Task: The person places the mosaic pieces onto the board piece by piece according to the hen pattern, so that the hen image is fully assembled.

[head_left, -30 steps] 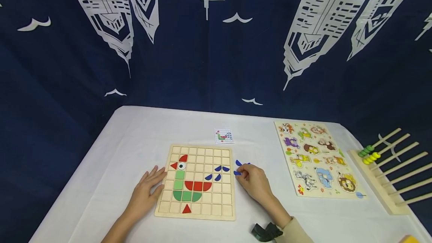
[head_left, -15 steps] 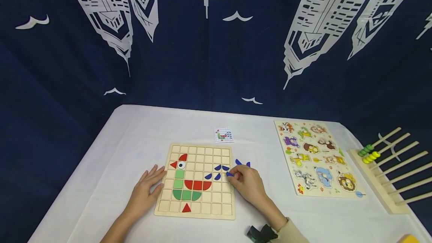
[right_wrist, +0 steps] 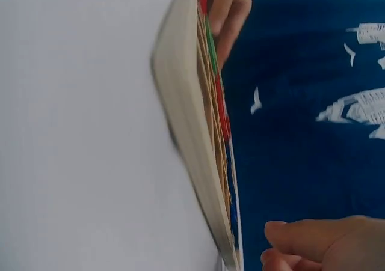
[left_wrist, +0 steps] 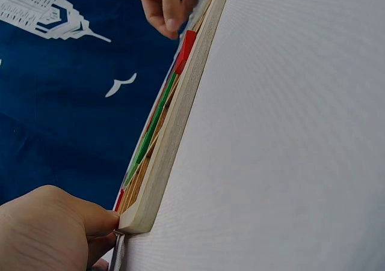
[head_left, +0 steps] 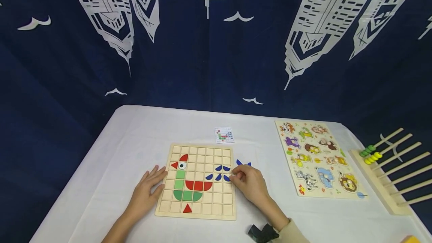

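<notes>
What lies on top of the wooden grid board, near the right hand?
On the wooden grid board, four blue pieces show plainly. The right hand holds its fingertips at a fifth blue piece by the right edge; the hand covers part of it and the squares beneath.
</notes>
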Available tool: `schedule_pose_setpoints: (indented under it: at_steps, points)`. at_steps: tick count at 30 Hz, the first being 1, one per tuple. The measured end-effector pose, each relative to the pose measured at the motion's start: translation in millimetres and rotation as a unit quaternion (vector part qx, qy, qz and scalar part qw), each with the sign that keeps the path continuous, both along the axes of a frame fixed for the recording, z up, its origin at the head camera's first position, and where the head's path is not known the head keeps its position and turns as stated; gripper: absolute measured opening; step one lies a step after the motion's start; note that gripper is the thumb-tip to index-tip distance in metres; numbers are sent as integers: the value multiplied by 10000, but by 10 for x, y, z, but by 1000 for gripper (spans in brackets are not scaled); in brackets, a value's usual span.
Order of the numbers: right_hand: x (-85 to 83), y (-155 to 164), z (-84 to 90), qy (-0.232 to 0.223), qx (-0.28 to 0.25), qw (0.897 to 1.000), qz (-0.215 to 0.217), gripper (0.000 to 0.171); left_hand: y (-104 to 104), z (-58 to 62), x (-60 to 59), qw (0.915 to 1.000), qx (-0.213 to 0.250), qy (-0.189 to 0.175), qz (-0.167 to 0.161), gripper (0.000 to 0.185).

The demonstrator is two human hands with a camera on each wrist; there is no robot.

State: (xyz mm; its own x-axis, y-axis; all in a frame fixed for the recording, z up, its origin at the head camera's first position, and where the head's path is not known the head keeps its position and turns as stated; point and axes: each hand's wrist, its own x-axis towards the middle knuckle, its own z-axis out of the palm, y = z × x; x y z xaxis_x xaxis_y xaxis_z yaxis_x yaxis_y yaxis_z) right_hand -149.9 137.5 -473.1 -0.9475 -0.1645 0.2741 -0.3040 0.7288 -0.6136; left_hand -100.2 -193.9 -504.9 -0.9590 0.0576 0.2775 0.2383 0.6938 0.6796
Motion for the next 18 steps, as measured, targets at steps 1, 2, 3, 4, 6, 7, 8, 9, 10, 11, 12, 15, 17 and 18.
schedule_pose_setpoints:
  at_steps: [1,2,3,4,6,7,8,9,10,11,12,15,17,18]
  points:
    - [-8,38,14,54,6,9999,-107,11,-3,-3,1,10000,-7,35,-11,43]
    - [-17,78,26,104,7,9997,-221,11,-7,-4,2,10000,-19,59,-20,43]
    - [-24,117,36,153,14,9993,-329,11,-12,-4,3,10000,-36,82,-17,43]
    - [-24,165,42,177,36,9989,-430,11,-7,-7,2,9999,-49,92,-21,43]
    - [-18,248,42,164,88,9982,-576,12,-1,-13,-1,9999,-61,94,-26,42]
    - [-14,280,38,140,124,9979,-617,11,1,-15,-1,9999,-61,78,-18,42]
    - [-12,306,32,114,154,9978,-627,11,3,-16,-1,10000,-58,64,-2,42]
    - [-11,326,23,104,186,9978,-624,11,5,-17,-1,10000,-52,59,8,42]
    - [-13,339,15,103,213,9978,-622,11,3,-14,-4,10000,-52,51,12,42]
    - [-17,348,5,109,223,9977,-629,10,1,-14,-8,10000,-64,55,10,42]
    - [-22,354,-5,129,226,9976,-637,10,1,-12,-9,10000,-55,34,10,42]
    - [-55,364,-49,129,244,9973,-678,12,-2,-12,-12,10000,-80,26,9,42]
    - [-83,364,-80,64,240,9974,-673,15,-3,-11,-10,10000,-69,-16,17,41]
    - [-97,361,-93,17,240,9976,-654,17,-2,-8,-8,10000,-50,-39,21,41]
